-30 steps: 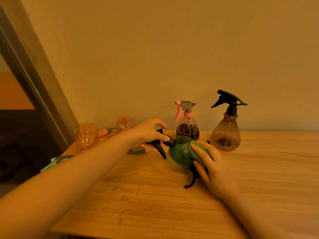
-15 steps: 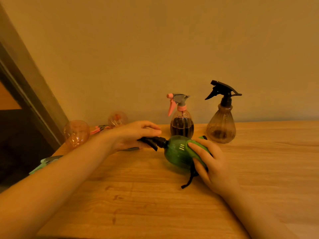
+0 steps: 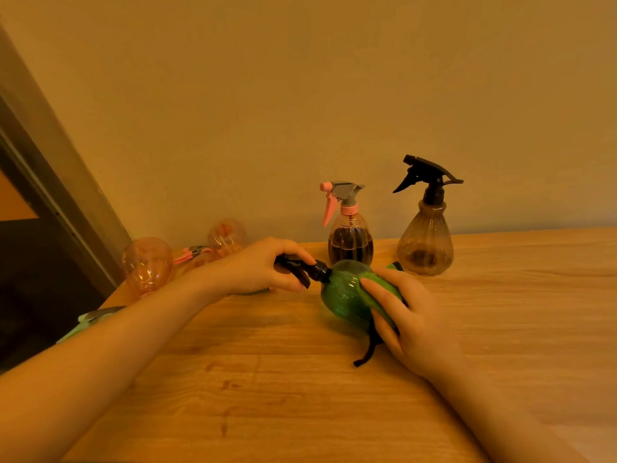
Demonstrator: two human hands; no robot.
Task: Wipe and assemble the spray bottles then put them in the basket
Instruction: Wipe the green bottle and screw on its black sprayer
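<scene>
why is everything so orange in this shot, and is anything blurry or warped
Head view: warm, dim light casts an amber tint over the wall and the wooden table. The wide lens bends the grey door frame. The left hand and right hand look slightly soft; the translucent green spray bottle carries small glints, not glare.

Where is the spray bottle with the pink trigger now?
The pink-trigger bottle stands upright at the back of the table near the wall, just behind the green bottle, left of the black-topped bottle.
</scene>
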